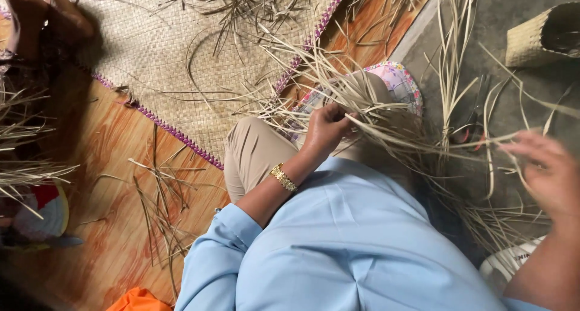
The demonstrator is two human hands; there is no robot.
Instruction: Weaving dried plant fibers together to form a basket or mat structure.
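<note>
Both hands work the dry straw strips (386, 126) over the lap: left hand (326, 128) clenched on a bunch to steady it, right hand (547, 169) blurred, its grip unclear, among loose ends.

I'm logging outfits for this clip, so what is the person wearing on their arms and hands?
Light blue shirt sleeves, pushed up on the left arm. A gold link bracelet circles the left wrist. The left hand and right hand are bare, with no gloves.
</note>
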